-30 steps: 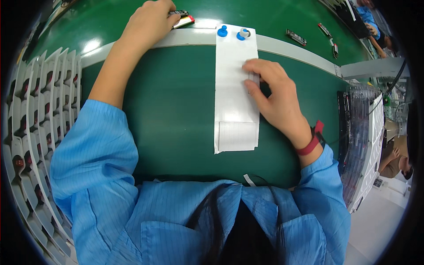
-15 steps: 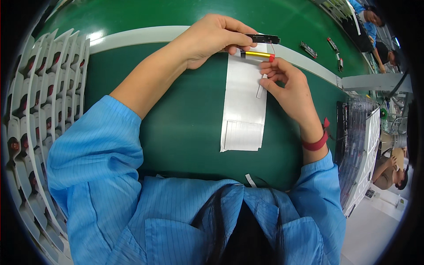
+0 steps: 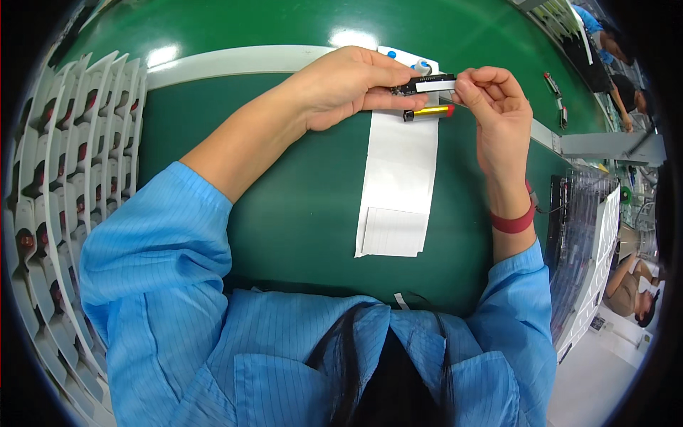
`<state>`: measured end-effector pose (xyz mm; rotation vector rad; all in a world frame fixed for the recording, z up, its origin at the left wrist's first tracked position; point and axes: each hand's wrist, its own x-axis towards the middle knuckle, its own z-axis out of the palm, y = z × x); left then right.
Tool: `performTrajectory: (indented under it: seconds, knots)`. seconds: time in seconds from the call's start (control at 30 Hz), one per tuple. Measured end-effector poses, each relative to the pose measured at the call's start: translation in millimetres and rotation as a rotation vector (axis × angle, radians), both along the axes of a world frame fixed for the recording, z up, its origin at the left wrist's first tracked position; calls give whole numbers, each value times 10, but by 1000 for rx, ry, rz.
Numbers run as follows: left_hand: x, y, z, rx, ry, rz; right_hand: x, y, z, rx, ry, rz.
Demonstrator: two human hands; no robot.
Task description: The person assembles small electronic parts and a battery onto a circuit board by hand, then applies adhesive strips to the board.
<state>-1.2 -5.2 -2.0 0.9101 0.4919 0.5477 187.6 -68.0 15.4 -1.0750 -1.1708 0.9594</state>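
While your left hand (image 3: 341, 89) and right hand (image 3: 491, 99) pinch the small black part (image 3: 427, 85) above the yellow cell (image 3: 429, 112), you seem mid-assembly; align carefully.

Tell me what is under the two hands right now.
Under the left hand and right hand lies a white strip on the green table. Its far end and two blue-capped pieces are partly covered.

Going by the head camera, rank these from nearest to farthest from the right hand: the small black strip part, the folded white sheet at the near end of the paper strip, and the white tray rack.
1. Small black strip part: pinched in the right hand, held with the left hand.
2. Folded white sheet: lower centre, on the green mat.
3. White tray rack: far left edge.
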Motion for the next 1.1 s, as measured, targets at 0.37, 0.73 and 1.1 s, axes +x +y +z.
performTrajectory:
  seconds: [0.37, 0.73, 1.1]
  knots:
    - [11, 15, -38, 23, 36, 28, -94, -12, -87, 127, -118, -40]
    - [3, 10, -14, 44, 54, 40, -45, 16, -92, 122, -163, 10]
    - [28, -45, -34, 88, 117, 81, -80, -4, -121, 236, -335, -71]
